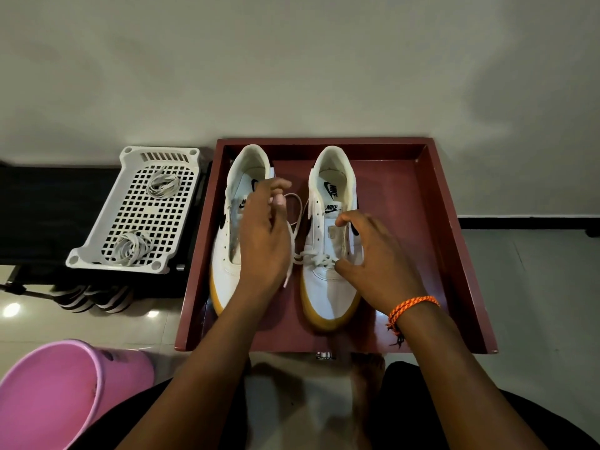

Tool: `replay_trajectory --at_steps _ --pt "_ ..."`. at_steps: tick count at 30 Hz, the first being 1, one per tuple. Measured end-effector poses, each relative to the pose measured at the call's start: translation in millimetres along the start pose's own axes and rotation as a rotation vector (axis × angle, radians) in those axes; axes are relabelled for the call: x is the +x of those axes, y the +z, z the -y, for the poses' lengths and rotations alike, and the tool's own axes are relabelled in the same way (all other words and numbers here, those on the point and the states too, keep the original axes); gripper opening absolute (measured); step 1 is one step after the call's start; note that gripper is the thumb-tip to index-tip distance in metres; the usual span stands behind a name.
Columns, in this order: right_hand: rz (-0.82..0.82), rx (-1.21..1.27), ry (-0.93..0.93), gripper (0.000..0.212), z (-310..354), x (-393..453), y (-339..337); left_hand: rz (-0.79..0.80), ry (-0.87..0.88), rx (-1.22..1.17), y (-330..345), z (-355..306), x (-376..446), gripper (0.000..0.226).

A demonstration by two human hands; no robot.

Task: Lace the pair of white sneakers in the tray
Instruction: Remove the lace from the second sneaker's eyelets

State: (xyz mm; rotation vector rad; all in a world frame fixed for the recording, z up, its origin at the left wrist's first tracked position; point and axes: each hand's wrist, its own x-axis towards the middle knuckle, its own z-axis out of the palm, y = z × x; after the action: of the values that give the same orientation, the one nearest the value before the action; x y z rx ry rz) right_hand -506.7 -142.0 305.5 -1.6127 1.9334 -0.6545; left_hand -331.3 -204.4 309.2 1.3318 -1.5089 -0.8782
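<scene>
Two white sneakers with yellow soles stand side by side in a dark red tray (454,241), toes toward me. The left sneaker (227,228) has no lace in its eyelets. The right sneaker (328,287) has a white lace (316,258) crossed through its lowest eyelets. My left hand (264,235) hovers over the left sneaker and pinches one end of that lace, which loops up between the shoes. My right hand (376,254) rests on the right sneaker, fingers spread and curved, thumb by the crossed lace.
A white perforated basket (139,206) left of the tray holds two bundles of spare white laces. A pink bucket (65,394) lies at the bottom left. A pale wall rises behind the tray. Pale floor tiles lie to the right.
</scene>
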Motion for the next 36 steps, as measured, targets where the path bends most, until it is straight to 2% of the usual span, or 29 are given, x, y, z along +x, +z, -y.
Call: replay_trajectory --at_steps 4,8,11,16,20,23,25,28,32,36 --pt "-0.001 -0.014 0.008 0.031 -1 0 10 0.095 0.153 0.177 5 7 2 0.026" --pt "-0.093 0.026 -0.023 0.011 0 1 19 0.109 0.182 0.371 0 5 2 0.026" --pt "-0.127 0.013 -0.012 0.009 6 0 22 0.124 0.206 0.457 -2 3 2 0.023" --pt "0.023 -0.073 0.089 0.043 16 -1 14 0.172 0.215 0.508 -4 4 1 0.024" --pt "0.032 -0.073 0.089 0.030 21 -1 16 0.157 0.263 0.659 -5 -2 -1 0.025" --pt "0.043 -0.047 0.099 0.013 19 0 15 0.132 0.392 0.746 -4 -2 -2 0.031" --pt "0.019 -0.025 0.098 0.012 17 1 16 0.174 0.422 0.726 -3 1 -1 0.030" --pt "0.005 -0.013 0.084 0.018 17 1 19 0.367 0.298 0.516 -3 11 0 0.027" --pt "-0.006 -0.031 0.068 0.012 17 1 20 0.574 0.226 0.471 -9 21 0 0.041" --pt "-0.009 -0.024 0.055 0.008 19 1 17 0.624 0.202 0.475 -11 21 2 0.049"
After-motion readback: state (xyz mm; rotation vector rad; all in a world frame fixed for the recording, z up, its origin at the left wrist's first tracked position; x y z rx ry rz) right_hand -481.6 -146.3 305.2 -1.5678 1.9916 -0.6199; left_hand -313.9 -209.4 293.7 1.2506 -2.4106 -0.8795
